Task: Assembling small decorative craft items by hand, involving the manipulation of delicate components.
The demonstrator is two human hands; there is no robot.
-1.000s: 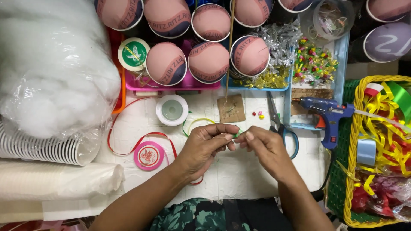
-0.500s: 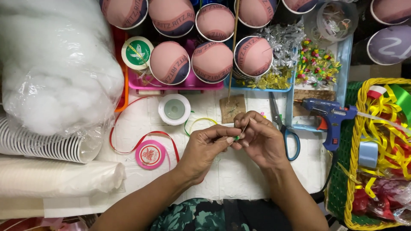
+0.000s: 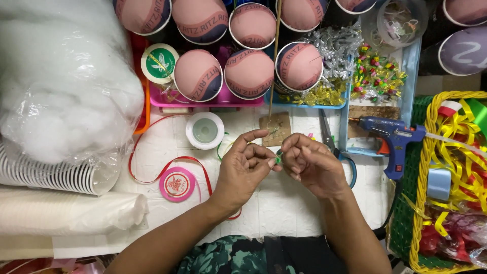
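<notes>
A small handicraft workplace, likely at home.

The white bench (image 3: pixel 284 203) is crowded with craft supplies: a blue glue gun (image 3: pixel 393 136), scissors (image 3: pixel 329 144), spools of ribbon (image 3: pixel 177 183), a yellow basket (image 3: pixel 417 203) full of ribbons, trays of shiny little ornaments (image 3: pixel 378 76), a bag of white stuffing (image 3: pixel 61 76) and rows of pink-topped cups (image 3: pixel 198 74).

Blue glue gun (image 3: pixel 390 138) beside scissors (image 3: pixel 332 147), ribbon basket (image 3: pixel 423 167).

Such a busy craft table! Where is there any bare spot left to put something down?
Bare white tabletop lies under the wrists, and a patch between the red ribbon and white spool. Cups, stuffing bag and yellow basket crowd the rest.
</notes>
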